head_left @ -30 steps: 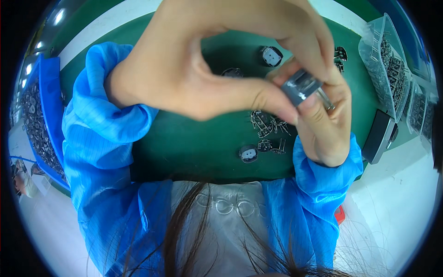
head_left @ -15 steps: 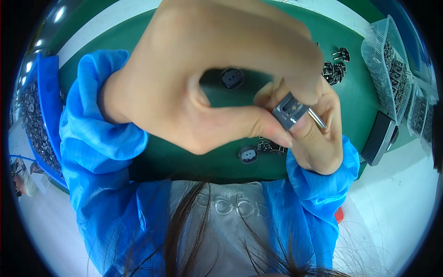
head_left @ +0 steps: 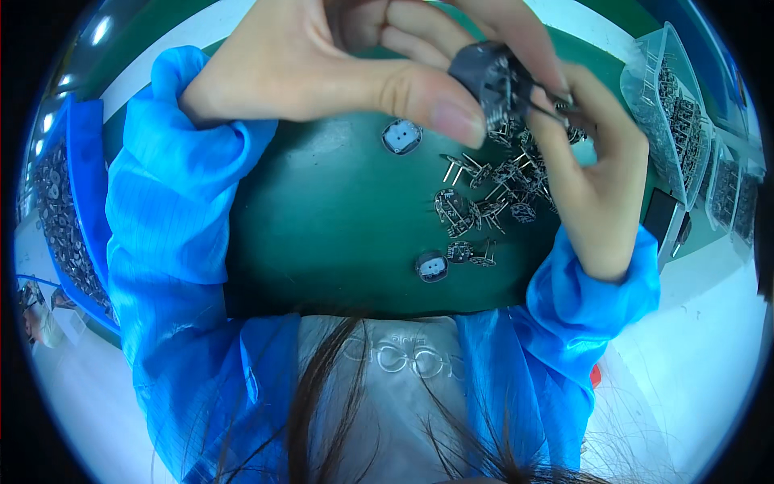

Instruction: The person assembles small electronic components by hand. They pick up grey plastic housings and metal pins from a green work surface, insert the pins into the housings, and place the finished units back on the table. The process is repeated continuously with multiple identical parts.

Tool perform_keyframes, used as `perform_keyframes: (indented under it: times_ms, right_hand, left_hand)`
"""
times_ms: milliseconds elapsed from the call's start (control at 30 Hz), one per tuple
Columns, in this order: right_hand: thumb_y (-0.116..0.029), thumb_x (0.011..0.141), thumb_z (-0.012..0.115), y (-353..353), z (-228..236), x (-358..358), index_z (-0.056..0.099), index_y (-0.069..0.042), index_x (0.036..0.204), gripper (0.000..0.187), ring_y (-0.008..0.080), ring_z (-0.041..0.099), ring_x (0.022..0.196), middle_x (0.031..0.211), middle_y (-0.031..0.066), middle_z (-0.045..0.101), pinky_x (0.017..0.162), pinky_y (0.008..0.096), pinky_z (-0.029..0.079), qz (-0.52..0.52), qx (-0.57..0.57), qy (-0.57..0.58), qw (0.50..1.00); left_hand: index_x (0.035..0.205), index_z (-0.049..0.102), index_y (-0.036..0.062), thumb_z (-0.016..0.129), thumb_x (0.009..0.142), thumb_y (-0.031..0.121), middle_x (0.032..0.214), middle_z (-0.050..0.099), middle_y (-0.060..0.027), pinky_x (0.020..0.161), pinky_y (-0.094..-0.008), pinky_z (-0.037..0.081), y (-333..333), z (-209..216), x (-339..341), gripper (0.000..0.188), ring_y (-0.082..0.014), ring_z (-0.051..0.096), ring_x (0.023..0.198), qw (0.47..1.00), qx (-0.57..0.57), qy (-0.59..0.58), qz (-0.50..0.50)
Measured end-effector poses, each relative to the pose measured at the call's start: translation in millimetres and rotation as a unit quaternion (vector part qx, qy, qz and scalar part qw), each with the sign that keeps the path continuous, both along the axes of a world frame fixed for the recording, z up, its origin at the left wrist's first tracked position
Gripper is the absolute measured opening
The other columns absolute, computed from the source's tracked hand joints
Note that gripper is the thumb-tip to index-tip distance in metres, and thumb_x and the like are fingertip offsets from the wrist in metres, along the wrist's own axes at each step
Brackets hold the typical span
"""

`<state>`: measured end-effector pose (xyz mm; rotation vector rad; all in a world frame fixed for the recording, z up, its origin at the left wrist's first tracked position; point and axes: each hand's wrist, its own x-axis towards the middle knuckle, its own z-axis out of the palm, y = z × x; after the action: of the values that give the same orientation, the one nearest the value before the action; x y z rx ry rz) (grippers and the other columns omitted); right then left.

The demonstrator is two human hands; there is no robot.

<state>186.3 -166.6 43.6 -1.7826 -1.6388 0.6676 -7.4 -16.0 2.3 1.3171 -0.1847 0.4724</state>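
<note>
Between my hands, high over the mat, is a small dark plastic housing (head_left: 477, 68), blurred by motion, with what looks like a pinned circuit board at its right side. My left hand (head_left: 347, 77) grips the housing between thumb and fingers. The thumb and fingers of my right hand (head_left: 601, 157) close on the board's pin side, where metal prongs show; its exact hold is partly hidden. Below lie several small black circuit boards with metal pins (head_left: 455, 211). One pale-faced dark housing (head_left: 401, 137) sits beyond them, and another housing (head_left: 432, 266) lies nearer my body.
A green mat (head_left: 322, 242) covers the table. At the left stands a blue bin (head_left: 85, 185) full of small dark parts. Clear plastic bins (head_left: 645, 89) holding pinned parts stand at the right, beside a black box-shaped object (head_left: 661, 226).
Both hands have moved up and away from my body. The held part has turned, showing its dark side and pins instead of its grey recessed face. The pile of boards is now uncovered.
</note>
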Motion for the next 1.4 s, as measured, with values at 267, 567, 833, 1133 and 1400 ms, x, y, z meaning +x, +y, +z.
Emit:
perform_keyframes:
  times_ms: [267, 567, 833, 1133, 1400]
  right_hand:
    - [0.014, 0.082, 0.052, 66.0, -44.6, 30.7, 0.061, -0.005, 0.132, 0.054, 0.0399, 0.064, 0.108, 0.119, 0.0252, 0.065, 0.096, 0.0398, 0.052, 0.123, 0.163, -0.375, 0.904]
    - [0.0, 0.081, 0.072, 47.6, -28.6, 37.6, 0.069, -0.007, 0.116, 0.036, 0.0234, 0.066, 0.1, 0.112, 0.0151, 0.067, 0.09, 0.0302, 0.053, 0.087, 0.036, -0.185, 0.978]
    - [0.003, 0.085, 0.074, 1.6, -18.5, -18.5, 0.073, 0.002, 0.1, 0.015, 0.012, 0.063, 0.078, 0.093, 0.0078, 0.065, 0.076, 0.0238, 0.051, -0.003, 0.119, 0.07, 0.99]
    - [-0.002, 0.096, 0.063, -8.0, -18.6, -24.6, 0.061, 0.003, 0.11, 0.015, 0.0057, 0.048, 0.077, 0.089, 0.001, 0.057, 0.07, 0.0206, 0.039, 0.039, 0.011, 0.217, 0.975]
    - [0.009, 0.091, 0.065, -7.0, -23.8, -27.4, 0.059, 0.005, 0.114, 0.024, 0.0115, 0.061, 0.087, 0.1, 0.009, 0.065, 0.079, 0.0228, 0.05, -0.013, 0.123, 0.119, 0.985]
  left_hand:
    - [0.125, 0.057, 0.0055, 0.076, 0.085, 0.001, 0.116, 0.06, -0.0103, 0.094, -0.0303, 0.052, 71.9, -14.2, -10.7, 0.045, -0.016, 0.06, 0.109, 0.911, 0.231, 0.175, 0.293]
    - [0.13, 0.061, 0.0097, 0.075, 0.089, 0.023, 0.124, 0.055, -0.0109, 0.101, -0.0377, 0.045, 94.8, -18.0, -47.9, 0.046, -0.0271, 0.054, 0.116, 0.702, 0.486, 0.347, 0.388]
    - [0.099, 0.067, 0.0027, 0.081, 0.06, -0.006, 0.096, 0.065, -0.0085, 0.074, -0.0395, 0.055, 14.1, 30.8, -25.0, 0.042, -0.0286, 0.065, 0.088, 0.807, 0.474, 0.351, -0.001]
    - [0.113, 0.068, 0.0022, 0.077, 0.079, 0.006, 0.107, 0.066, -0.0108, 0.086, -0.0349, 0.056, 9.7, 24.7, -8.3, 0.036, -0.0218, 0.067, 0.094, 0.927, 0.287, 0.237, 0.047]
    - [0.112, 0.067, -0.0006, 0.076, 0.082, 0.0, 0.107, 0.068, -0.0105, 0.084, -0.0298, 0.059, -19.0, 14.9, -8.5, 0.032, -0.0161, 0.068, 0.093, 0.974, 0.055, 0.198, 0.093]
